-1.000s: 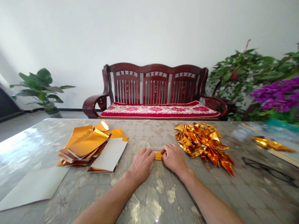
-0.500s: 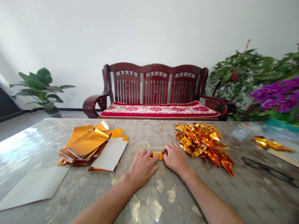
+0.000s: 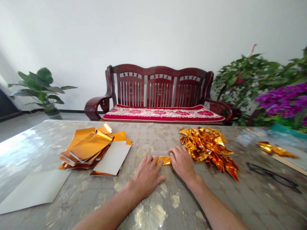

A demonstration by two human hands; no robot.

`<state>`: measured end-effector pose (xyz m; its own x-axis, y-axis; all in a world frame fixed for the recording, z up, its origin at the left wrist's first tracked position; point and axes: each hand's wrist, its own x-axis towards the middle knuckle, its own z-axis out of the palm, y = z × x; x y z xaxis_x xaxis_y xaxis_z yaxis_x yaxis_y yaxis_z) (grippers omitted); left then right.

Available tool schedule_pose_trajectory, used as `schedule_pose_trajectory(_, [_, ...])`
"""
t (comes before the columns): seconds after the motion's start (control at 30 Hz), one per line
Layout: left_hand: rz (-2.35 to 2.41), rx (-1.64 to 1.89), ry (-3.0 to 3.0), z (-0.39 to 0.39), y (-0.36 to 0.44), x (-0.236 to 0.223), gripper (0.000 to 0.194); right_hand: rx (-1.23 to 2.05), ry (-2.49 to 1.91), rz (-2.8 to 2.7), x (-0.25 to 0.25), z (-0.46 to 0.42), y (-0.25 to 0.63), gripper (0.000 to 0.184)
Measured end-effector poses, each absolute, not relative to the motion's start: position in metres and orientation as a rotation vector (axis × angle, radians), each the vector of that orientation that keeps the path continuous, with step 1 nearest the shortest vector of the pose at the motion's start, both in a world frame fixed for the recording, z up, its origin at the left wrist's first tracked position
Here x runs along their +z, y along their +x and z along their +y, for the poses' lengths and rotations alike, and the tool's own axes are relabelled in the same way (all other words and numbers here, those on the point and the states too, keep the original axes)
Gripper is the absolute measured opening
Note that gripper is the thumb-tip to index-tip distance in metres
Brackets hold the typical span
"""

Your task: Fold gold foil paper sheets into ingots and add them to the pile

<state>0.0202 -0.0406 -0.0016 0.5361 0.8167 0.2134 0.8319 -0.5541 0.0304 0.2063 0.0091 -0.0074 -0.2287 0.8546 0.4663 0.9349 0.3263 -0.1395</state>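
Blank sheet (image 3: 35, 190): one large, pale sheet lying flat at the far left of the grey, flower-patterned counter (image 3: 153, 134).
Potted plant (image 3: 45, 88): broad green leaves, standing on the floor beyond the counter.
Foil paper stack (image 3: 91, 145): loose gold sheets, fanned unevenly, with pale-backed sheets (image 3: 112, 158) at its right side.
Left hand (image 3: 148, 174): palm down, fingers spread over the left end of the folded foil strip, thumb held well out to the side.
Wooden settee (image 3: 159, 91): dark red, slatted back, patterned red-and-white seat pad (image 3: 159, 112), behind the counter.
Folded foil strip (image 3: 166, 160): gold, narrow, lying on the counter between the two hands; a pale band shows along its far side.
Good handling: best, it seems, to keep the strip flat, anchor one end and press evenly along the fold, edges lined up, so the crease runs straight.
Right hand (image 3: 182, 163): fingers curled narrowly at the strip's right end; whether they pinch or only press, I cannot tell.
Folded foil pile (image 3: 206, 145): crinkled, pointed gold pieces heaped just beyond the right hand.
Eyeglasses (image 3: 273, 175): dark frame, lying near a lone foil piece (image 3: 278, 150).
Purple flowers (image 3: 284, 100): far right, among greenery.
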Motion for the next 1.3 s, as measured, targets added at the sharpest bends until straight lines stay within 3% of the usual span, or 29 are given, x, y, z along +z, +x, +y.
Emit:
schedule_pose_trajectory(0.2, [-1.454,-0.241,-2.64,-0.042,0.025,-0.002,0.061,-0.23,-1.565,-2.26,-0.018,0.007,0.187,0.038])
schedule_pose_trajectory(0.4, [-1.535,-0.034,-2.629,-0.045,0.029,0.007,0.053,-0.23,-1.732,-2.277,-0.024,0.008,0.193,0.044])
schedule_pose_trajectory(0.8, [-1.667,-0.002,-2.629,-0.051,0.027,0.009,0.064,-0.353,-1.687,-2.273,-0.029,0.016,0.203,0.039])
schedule_pose_trajectory(1.07, [-1.715,-0.14,-2.59,-0.062,0.044,0.008,0.046,-0.437,-1.519,-2.137,-0.02,0.032,0.216,0.034])
schedule_pose_trajectory(1.3, [-1.696,-0.202,-2.571,-0.059,0.045,0.001,0.04,-0.212,-1.145,-2.178,-0.013,0.008,0.207,0.024])
